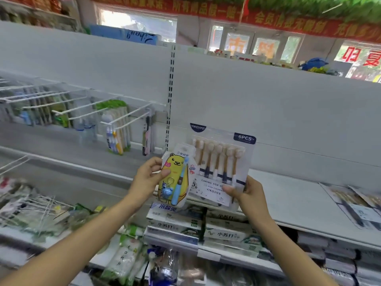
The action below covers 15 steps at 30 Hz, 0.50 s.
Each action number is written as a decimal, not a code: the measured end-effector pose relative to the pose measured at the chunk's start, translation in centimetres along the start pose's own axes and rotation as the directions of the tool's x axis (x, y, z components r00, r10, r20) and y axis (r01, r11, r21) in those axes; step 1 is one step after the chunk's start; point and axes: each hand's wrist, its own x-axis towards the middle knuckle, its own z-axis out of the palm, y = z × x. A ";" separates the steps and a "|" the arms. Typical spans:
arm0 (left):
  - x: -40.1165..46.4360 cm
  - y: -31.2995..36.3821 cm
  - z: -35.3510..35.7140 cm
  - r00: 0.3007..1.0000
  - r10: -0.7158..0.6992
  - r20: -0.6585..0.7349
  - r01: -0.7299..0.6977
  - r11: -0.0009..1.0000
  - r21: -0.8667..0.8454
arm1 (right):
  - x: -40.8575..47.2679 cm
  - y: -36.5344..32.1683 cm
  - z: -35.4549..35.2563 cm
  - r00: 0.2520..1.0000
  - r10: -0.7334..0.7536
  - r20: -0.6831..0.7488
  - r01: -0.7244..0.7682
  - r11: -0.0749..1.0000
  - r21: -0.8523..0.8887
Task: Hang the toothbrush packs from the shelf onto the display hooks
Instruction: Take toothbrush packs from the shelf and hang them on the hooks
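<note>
Item 1: child's toothbrush pack (175, 178), yellow bear card with a blue brush. Held upright in the air before the shelf (288, 195), near its left end. The left hand (147, 178) pinches it at the card's left edge, thumb on the face, fingers (165, 173) curled behind.

Item 2: six-brush pack (221, 166), clear blister on white card, overlapping behind item 1. The right hand (247, 195) clamps its lower right corner, thumb in front.

Handling, by judgement: both light, thin and fairly stiff; the blister fronts look slick and may flex. Best gripped by the card margin, leaving the top hang-hole free.

Destination: white display hooks (127, 116), up and to the left, some already loaded.

More packs (350, 205) lie flat at the shelf's right end.
</note>
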 end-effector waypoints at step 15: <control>-3.9 0.7 -20.4 1.000 -0.004 -0.022 0.003 0.999 -0.035 | -3.1 -2.8 18.7 0.996 0.029 0.082 -0.026 0.999 -0.028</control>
